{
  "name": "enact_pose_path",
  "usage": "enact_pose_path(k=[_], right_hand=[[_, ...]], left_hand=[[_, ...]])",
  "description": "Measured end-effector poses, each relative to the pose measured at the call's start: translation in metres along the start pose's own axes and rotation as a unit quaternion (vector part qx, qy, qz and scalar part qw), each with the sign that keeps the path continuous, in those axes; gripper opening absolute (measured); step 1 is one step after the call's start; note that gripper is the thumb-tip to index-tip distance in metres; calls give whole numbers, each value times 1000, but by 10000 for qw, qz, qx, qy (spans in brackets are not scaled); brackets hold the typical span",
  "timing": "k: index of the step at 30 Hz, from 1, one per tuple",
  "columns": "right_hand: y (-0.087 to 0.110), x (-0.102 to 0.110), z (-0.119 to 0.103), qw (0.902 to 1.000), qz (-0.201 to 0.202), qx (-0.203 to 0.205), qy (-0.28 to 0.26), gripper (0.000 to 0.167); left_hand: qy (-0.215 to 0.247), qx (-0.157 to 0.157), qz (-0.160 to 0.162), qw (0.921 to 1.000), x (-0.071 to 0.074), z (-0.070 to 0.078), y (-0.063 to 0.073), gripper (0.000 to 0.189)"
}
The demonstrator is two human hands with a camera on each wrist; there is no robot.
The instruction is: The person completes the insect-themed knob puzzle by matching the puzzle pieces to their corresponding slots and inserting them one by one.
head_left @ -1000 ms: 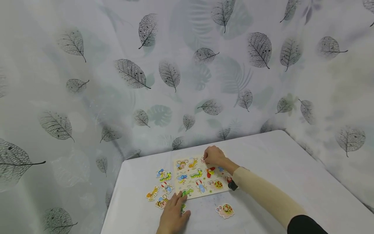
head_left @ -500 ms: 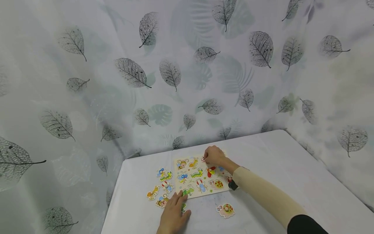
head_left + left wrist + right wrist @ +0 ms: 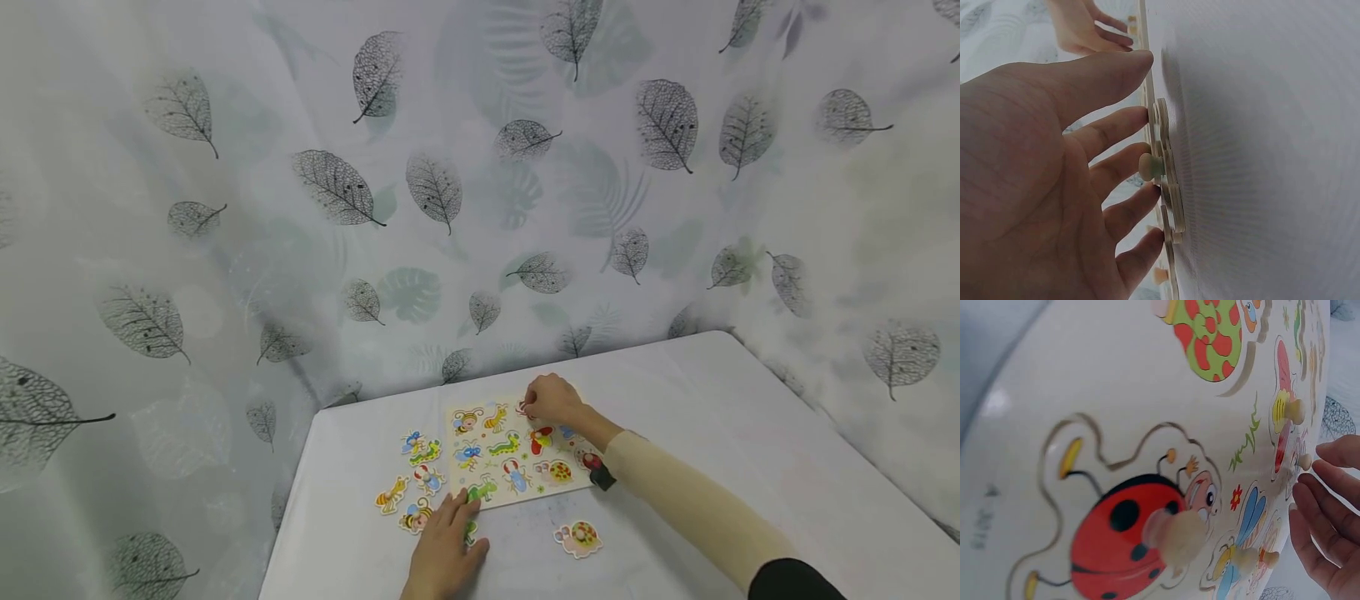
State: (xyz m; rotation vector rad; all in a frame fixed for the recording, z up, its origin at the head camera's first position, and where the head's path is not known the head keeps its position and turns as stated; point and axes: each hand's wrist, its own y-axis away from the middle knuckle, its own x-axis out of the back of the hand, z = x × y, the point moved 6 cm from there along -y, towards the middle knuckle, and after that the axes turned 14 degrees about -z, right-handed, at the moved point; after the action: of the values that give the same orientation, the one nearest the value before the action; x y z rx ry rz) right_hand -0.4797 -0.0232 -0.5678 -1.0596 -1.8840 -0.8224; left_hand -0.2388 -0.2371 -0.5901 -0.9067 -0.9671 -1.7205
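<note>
A wooden knob puzzle board point(image 3: 551, 490) printed with insects lies flat on the table. At its far edge my right hand point(image 3: 553, 398) pinches the small wooden knob point(image 3: 1304, 462) of a puzzle piece, which the fingers mostly hide. My left hand point(image 3: 444, 546) lies with relaxed, spread fingers at the board's near left corner, and a green piece point(image 3: 470, 533) shows partly beside it. In the left wrist view its fingertips touch the edges of board and pieces, close to a knob point(image 3: 1149, 167). A ladybug piece point(image 3: 1125, 537) sits in the board in the right wrist view.
Left of the board lie several loose pieces, among them a caterpillar point(image 3: 426, 452), a beetle point(image 3: 429, 479), an orange striped insect point(image 3: 392, 496) and a bee point(image 3: 416, 517). A snail piece point(image 3: 579, 540) lies in front. Leaf-patterned curtain point(image 3: 480, 208) encloses the white table point(image 3: 675, 400).
My right forearm and wrist have shifted very slightly to the right, while the fingers keep their place at the board's far edge. The left hand and loose pieces stay put.
</note>
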Motion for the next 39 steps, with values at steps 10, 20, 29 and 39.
enact_pose_path(k=[10,20,29,39], right_hand=[[36,12,10,9991,324,257,-17,5],[87,30,21,9970,595,469,-143,7],[128,27,36,9972,467,532,-258,10],[168,8,50,9969,418,269,-606,9]], left_hand=[[39,-61,-11,10000,0,2,0,58],[57,-196,38,9998,0,5,0,58],[145,44,-103,9998,-4,3,-1,58],[131,61,-141,9998,-4,5,-2,59]])
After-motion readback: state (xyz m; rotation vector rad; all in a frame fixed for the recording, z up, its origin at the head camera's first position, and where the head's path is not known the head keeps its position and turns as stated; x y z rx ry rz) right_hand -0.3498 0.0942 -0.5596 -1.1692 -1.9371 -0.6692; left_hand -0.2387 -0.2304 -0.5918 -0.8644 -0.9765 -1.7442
